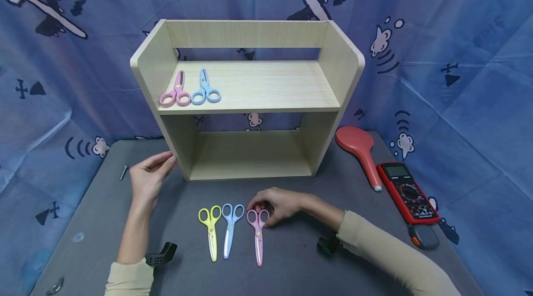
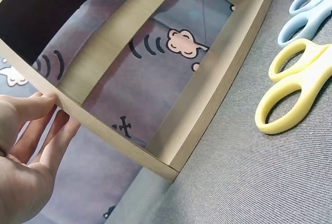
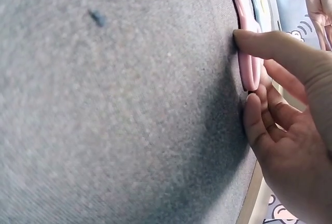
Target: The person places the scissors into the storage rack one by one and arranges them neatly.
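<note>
Pink scissors (image 1: 258,240) lie on the table with their handles toward the shelf. Around those handles my right hand (image 1: 276,204) curls, thumb on one ring and fingertips at its end in the right wrist view. To their left are light blue scissors (image 1: 229,236) and yellow scissors (image 1: 212,236). My left hand (image 1: 147,178) touches the left side panel of the wooden shelf (image 1: 250,111) with thumb and fingertips, fingers loosely bent. On the upper board rest another pair of pink scissors (image 1: 178,84) and another blue pair (image 1: 204,85).
Right of the shelf lie a red paddle-shaped object (image 1: 360,148) and a red multimeter (image 1: 410,194). A small screw (image 1: 123,172) is beside my left hand, and a small clear disc (image 1: 77,237) lies nearer the table's left edge. A printed blue curtain (image 1: 437,55) hangs behind.
</note>
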